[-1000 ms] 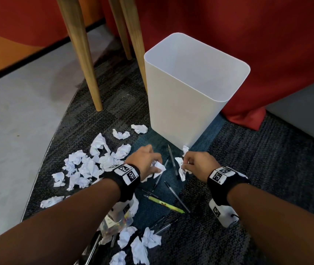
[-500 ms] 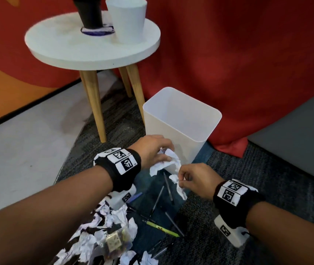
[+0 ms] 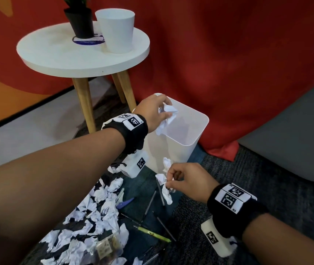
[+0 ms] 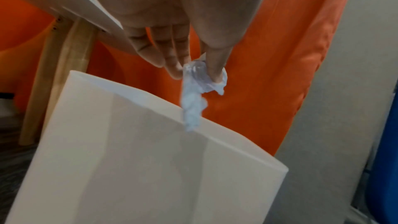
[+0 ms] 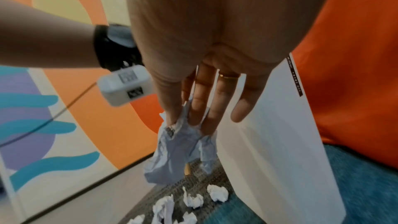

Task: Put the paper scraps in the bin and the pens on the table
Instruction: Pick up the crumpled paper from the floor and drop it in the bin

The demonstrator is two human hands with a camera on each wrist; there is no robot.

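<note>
Most paper scraps and several pens were left lying on the carpet — none shown cleared. A crumpled scrap was pinched by the right hand just before the bin. Farther off, another wad was gripped by the left hand over the bin's mouth — not yet dropped. No pens were seen on the table.

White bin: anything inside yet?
The white bin shows only bare inner walls; its floor is hidden by the rim. The left hand holds paper scraps over the opening.
</note>
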